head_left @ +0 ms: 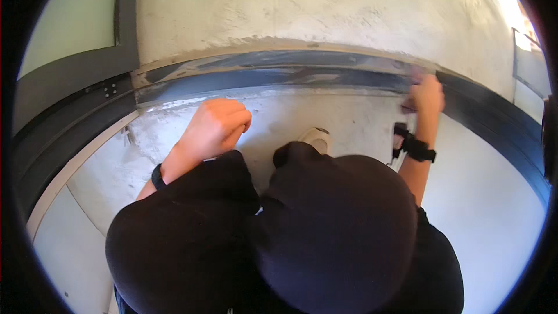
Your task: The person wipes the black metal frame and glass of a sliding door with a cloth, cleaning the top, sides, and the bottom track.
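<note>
A dark grey rail (pixel 256 78) with whitish smears runs along the foot of the wall. Toward its right end my right hand (pixel 429 94) is closed around something dark and reddish, pressed to or just over the rail. Motion blur at the fingers hides what that thing is. My left hand (pixel 218 123) is curled into a loose fist beside my bent knee, in front of the rail and apart from it. Nothing shows in its fingers. Dark bands circle both wrists, with a black device (pixel 414 144) on the right one.
A pale, scuffed wall (pixel 314 6) rises behind the rail. To the left stands a grey-framed door or panel (pixel 128 17). My knees in dark cloth (pixel 337 232) fill the lower middle, and a light shoe tip (pixel 317 138) shows on the pale floor (pixel 354 119).
</note>
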